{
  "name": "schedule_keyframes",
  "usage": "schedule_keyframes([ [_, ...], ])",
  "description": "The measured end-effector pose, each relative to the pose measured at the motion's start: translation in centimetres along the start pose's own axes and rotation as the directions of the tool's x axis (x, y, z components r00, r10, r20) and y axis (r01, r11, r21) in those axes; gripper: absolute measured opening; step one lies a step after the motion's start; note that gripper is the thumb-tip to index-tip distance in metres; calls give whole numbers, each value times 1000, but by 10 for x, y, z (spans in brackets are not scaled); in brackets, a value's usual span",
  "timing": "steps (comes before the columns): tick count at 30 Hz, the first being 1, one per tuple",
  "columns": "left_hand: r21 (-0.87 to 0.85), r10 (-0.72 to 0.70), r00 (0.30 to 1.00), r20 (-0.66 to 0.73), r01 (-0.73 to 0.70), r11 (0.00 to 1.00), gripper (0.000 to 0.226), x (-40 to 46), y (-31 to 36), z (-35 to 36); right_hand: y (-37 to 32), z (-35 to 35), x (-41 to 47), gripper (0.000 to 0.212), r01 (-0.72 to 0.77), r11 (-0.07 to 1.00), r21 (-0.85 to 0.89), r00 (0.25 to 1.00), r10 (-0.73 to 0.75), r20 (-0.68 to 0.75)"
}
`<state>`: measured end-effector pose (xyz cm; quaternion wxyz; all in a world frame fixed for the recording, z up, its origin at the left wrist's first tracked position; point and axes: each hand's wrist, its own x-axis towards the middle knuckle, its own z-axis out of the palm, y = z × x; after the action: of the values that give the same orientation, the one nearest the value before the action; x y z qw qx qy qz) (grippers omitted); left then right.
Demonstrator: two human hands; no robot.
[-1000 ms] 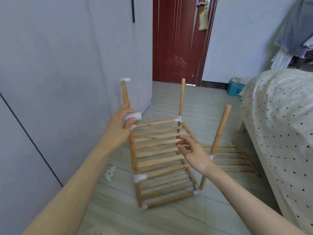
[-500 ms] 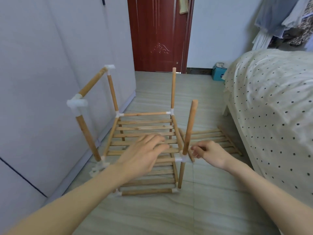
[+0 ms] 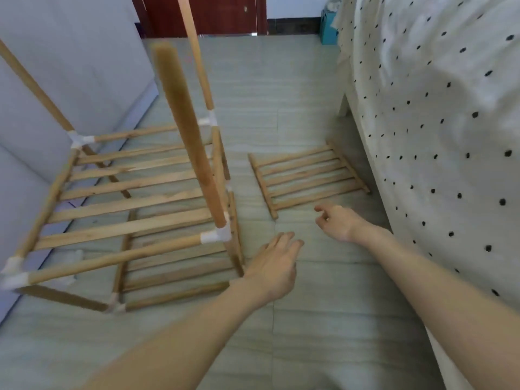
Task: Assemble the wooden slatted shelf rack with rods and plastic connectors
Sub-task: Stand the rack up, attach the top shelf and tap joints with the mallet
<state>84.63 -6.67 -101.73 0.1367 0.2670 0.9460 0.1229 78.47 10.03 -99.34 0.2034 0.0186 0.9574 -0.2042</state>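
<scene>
The part-built wooden rack [image 3: 126, 209] stands on the floor at the left, two slatted tiers joined by white plastic connectors [image 3: 216, 235], with upright rods [image 3: 185, 128] rising from its corners. A loose slatted shelf panel [image 3: 306, 175] lies flat on the floor to its right, beside the bed. My left hand [image 3: 277, 266] hovers open just right of the rack's near corner, touching nothing. My right hand [image 3: 336, 222] is open with curled fingers, just short of the loose panel's near edge, holding nothing.
A bed with a white polka-dot cover [image 3: 439, 122] fills the right side. A grey wardrobe wall [image 3: 70, 66] runs along the left behind the rack. A dark red door [image 3: 213, 15] and a teal box [image 3: 329, 26] are at the far end of the tiled floor.
Both hands have left the rack and moved right, toward the loose panel on the floor. The view has tilted down and drawn closer to the floor.
</scene>
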Motion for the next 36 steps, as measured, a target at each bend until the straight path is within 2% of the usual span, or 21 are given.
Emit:
schedule_keyframes([
  [3,-102,-132,991,3,132,986,52,54,-24,36,25,24,58,47,4,999,-35,1000,-3,28],
  [5,-131,-215,974,69,223,966,52,82,-40,63,40,40,94,48,13,996,-91,999,-8,51],
  [10,-10,-325,927,188,332,943,58,115,-68,130,57,66,170,48,64,967,-248,997,-49,67],
  [16,-13,-475,866,157,483,876,59,133,-96,158,57,95,227,60,130,921,-366,983,-71,171],
  [19,9,-501,850,160,507,862,60,134,-99,164,59,112,236,57,155,880,-448,988,-126,92],
  [21,16,-498,856,141,501,865,60,134,-99,164,59,118,235,45,186,843,-505,977,-215,2],
  [25,-37,-508,852,123,516,856,57,129,-98,162,56,122,230,39,283,816,-504,953,-299,51],
  [28,-189,-528,844,91,535,823,55,126,-85,155,44,112,227,38,322,848,-422,936,-353,5],
  [30,-311,-528,848,52,516,798,55,127,-75,145,27,95,228,39,319,903,-288,930,-356,-87],
  [34,-525,-566,824,-27,470,710,53,126,-57,105,-5,49,213,40,293,955,-38,907,-291,-304],
  [36,-574,-561,825,-70,427,699,51,120,-43,76,-22,25,189,37,319,935,157,882,-233,-409],
])
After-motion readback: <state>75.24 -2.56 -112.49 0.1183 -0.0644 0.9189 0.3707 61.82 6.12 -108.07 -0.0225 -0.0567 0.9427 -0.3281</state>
